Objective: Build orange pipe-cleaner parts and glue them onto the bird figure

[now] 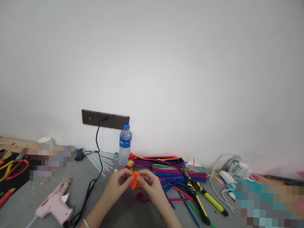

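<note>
Over the grey table, my left hand (pixel 119 183) and my right hand (pixel 150 186) meet, fingers pinched on a small orange piece (pixel 135 181). It looks folded, perhaps from pipe cleaner; its exact shape is partly covered by my fingertips. Just behind it stands a small red and yellow figure (pixel 131 161) with a round eye, its lower part hidden by my hands. Colourful pipe cleaners (pixel 179 175) lie in a pile behind and to the right of my right hand. A dark pink pipe cleaner with a coiled end (pixel 140 196) rests just below that hand.
Black-and-yellow pliers (pixel 198 198) lie at the right. At the left are a pink glue gun (pixel 57 204) with a black cord, scissors (pixel 10 169) and a red-handled tool (pixel 0 203). A water bottle (pixel 125 150) and glue sticks (pixel 101 160) are near the wall.
</note>
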`<state>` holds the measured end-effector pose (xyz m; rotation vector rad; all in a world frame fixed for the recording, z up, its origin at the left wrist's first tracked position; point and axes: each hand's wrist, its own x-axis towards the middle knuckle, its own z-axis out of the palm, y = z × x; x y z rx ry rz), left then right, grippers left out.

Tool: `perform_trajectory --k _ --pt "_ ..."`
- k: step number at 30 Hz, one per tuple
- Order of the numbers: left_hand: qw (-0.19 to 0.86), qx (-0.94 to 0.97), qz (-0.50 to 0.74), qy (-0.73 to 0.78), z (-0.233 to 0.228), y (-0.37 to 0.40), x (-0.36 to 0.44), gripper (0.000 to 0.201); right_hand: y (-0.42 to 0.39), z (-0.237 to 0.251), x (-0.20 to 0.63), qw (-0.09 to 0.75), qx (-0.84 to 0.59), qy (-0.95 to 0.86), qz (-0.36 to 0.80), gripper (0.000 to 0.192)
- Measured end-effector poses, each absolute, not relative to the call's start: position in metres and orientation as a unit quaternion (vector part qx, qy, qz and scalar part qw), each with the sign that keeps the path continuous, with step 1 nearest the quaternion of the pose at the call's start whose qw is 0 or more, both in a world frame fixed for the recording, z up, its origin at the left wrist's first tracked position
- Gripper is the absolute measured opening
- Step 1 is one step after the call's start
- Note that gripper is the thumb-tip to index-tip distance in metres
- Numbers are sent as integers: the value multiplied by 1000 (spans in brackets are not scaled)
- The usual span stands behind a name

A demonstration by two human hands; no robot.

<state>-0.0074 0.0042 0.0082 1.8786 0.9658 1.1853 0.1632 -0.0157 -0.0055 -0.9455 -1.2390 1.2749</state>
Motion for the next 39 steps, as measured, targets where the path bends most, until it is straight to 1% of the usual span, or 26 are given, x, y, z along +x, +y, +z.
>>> perform_trajectory --k 6,10,14,19,22,26,28,33,39 --pt "371 717 462 368 8 5 -8 22 -20 2 164 512 -376 -537 555 43" --pt "378 709 463 374 4 7 -10 30 -21 3 163 508 -357 -536 572 38" --pt "429 657 486 384 -2 8 -12 49 -21 6 163 514 -348 -539 570 36" --pt "491 634 508 315 -9 12 -11 54 -21 11 163 549 -338 -508 571 37" --pt "501 640 512 279 -9 11 -9 53 -20 10 164 563 -334 -494 573 39" --pt "471 664 494 305 -6 5 -7 51 -19 9 163 557 -335 -496 576 41" --pt "473 665 488 311 -4 4 -7 47 -20 10 162 554 -333 -498 578 41" --pt "517 635 496 288 -8 8 -6 38 -21 10 160 547 -311 -493 601 41" --pt "590 571 508 260 -7 7 -3 39 -21 5 156 547 -298 -493 607 40"
